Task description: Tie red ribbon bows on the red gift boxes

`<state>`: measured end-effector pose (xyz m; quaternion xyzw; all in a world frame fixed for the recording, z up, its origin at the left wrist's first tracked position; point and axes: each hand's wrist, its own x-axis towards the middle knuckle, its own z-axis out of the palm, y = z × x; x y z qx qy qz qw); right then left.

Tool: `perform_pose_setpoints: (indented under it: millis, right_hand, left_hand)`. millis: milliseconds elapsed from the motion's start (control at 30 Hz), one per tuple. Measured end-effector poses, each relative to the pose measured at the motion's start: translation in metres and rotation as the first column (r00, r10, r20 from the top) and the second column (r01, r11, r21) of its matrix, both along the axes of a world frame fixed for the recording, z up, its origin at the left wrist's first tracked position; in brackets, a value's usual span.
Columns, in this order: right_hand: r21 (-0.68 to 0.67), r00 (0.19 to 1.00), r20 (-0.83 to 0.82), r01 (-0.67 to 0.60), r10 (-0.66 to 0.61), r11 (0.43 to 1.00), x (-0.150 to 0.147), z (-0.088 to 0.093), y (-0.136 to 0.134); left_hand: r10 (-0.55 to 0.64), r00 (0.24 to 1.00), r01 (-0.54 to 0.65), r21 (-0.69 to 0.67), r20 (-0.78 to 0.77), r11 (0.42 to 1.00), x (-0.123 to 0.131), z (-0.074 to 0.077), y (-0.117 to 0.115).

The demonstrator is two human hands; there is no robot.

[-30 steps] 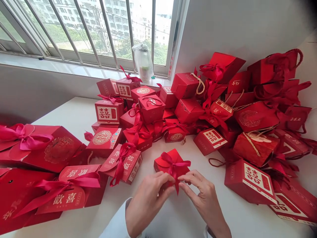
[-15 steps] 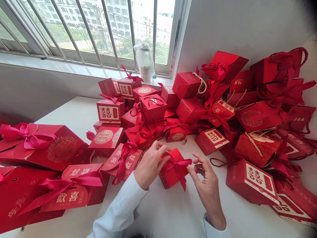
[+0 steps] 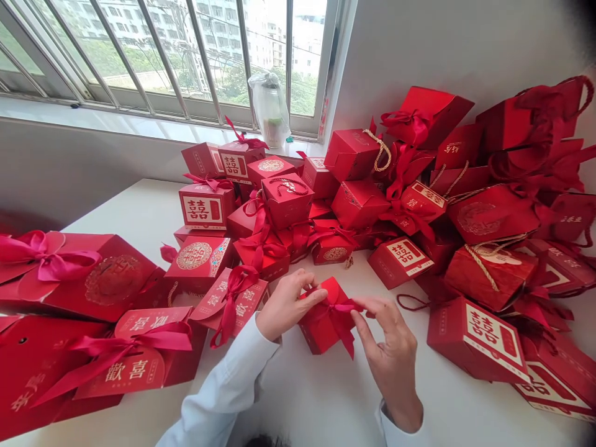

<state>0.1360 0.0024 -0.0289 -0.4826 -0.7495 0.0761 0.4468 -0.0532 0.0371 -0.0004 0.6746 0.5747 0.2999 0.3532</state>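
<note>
A small red gift box (image 3: 317, 336) sits on the white table between my hands, with a dark pink ribbon (image 3: 343, 329) tied in a bow over its top. My left hand (image 3: 289, 303) comes in from the left, thumb and forefinger closed on the bow's left side; its fingers partly cover the box lid. At the bow's right side, my right hand (image 3: 390, 347) pinches the ribbon between thumb and forefinger. One ribbon tail hangs down the box's front right face.
Heaped red gift boxes (image 3: 288, 202) stand behind, with more boxes (image 3: 475, 338) piled on the right against the wall. Larger ribboned boxes (image 3: 153, 366) lie left on the white table (image 3: 288, 403). A bagged cup (image 3: 270, 115) stands on the barred window's sill.
My right hand has moved in and its fingers have closed on the bow's right side. My left hand has stayed at the left side of the bow, with its thumb slightly higher.
</note>
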Motion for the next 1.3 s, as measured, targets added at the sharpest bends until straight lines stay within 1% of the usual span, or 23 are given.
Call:
perform_pose_setpoints:
  millis: [67,100,167,267,367,500,633,700,833,1000,1100,1200,1233,1300]
  right_hand:
    - [0.106,0.991,0.112,-0.085,0.073,0.991,-0.008,0.002,-0.007]
    - [0.140,0.981,0.167,-0.125,0.101,0.982,-0.013,0.003,-0.010]
    - [0.174,0.958,0.261,-0.165,0.116,0.971,-0.023,0.003,-0.015]
    - [0.192,0.931,0.359,-0.136,0.060,0.972,-0.035,0.000,-0.019]
    - [0.170,0.922,0.387,-0.103,0.030,0.980,-0.043,-0.006,-0.022]
    - [0.139,0.943,0.332,-0.068,0.019,0.988,-0.048,-0.015,-0.027]
    - [0.194,0.978,0.206,-0.008,-0.033,0.981,-0.050,-0.019,-0.031]
    - [0.211,0.979,0.204,-0.019,-0.025,0.977,-0.049,-0.018,-0.033]
    - [0.214,0.975,0.219,-0.079,0.031,0.974,-0.045,-0.014,-0.034]
    - [0.143,0.962,0.247,-0.153,0.114,0.978,-0.041,-0.015,-0.033]
    - [0.134,0.960,0.240,-0.183,0.147,0.974,-0.037,-0.016,-0.033]
    - [0.145,0.970,0.162,-0.208,0.184,0.967,-0.026,-0.012,-0.030]
    - [0.147,0.976,0.122,-0.195,0.178,0.970,-0.020,-0.010,-0.028]
    - [0.115,0.991,0.049,-0.128,0.123,0.985,-0.005,-0.005,-0.020]
  left_hand:
    - [-0.008,0.999,0.009,-0.036,0.049,0.999,0.000,-0.002,0.001]
    - [-0.008,0.997,0.012,-0.052,0.073,0.999,-0.001,-0.002,0.001]
    - [-0.003,0.994,0.012,-0.077,0.109,0.997,-0.001,-0.002,0.001]
    - [0.004,0.990,0.011,-0.107,0.139,0.994,-0.001,-0.001,0.002]
    - [0.011,0.990,0.008,-0.125,0.144,0.992,-0.001,0.000,0.003]
    - [0.023,0.987,-0.006,-0.108,0.156,0.994,0.000,-0.003,0.003]
    - [0.030,0.982,-0.005,-0.136,0.184,0.991,0.001,-0.005,0.002]
    - [0.031,0.980,-0.002,-0.145,0.199,0.989,0.001,-0.005,0.001]
    - [0.033,0.977,-0.004,-0.137,0.213,0.991,0.001,-0.006,0.001]
    - [0.030,0.969,0.006,-0.142,0.246,0.990,0.001,-0.006,0.000]
    - [0.034,0.964,0.009,-0.161,0.262,0.987,0.002,-0.006,-0.001]
    - [0.049,0.962,-0.002,-0.173,0.267,0.985,0.001,-0.005,-0.002]
    - [0.050,0.962,-0.003,-0.173,0.268,0.985,0.001,-0.005,-0.002]
    - [0.046,0.960,0.003,-0.175,0.276,0.984,0.001,-0.005,-0.003]
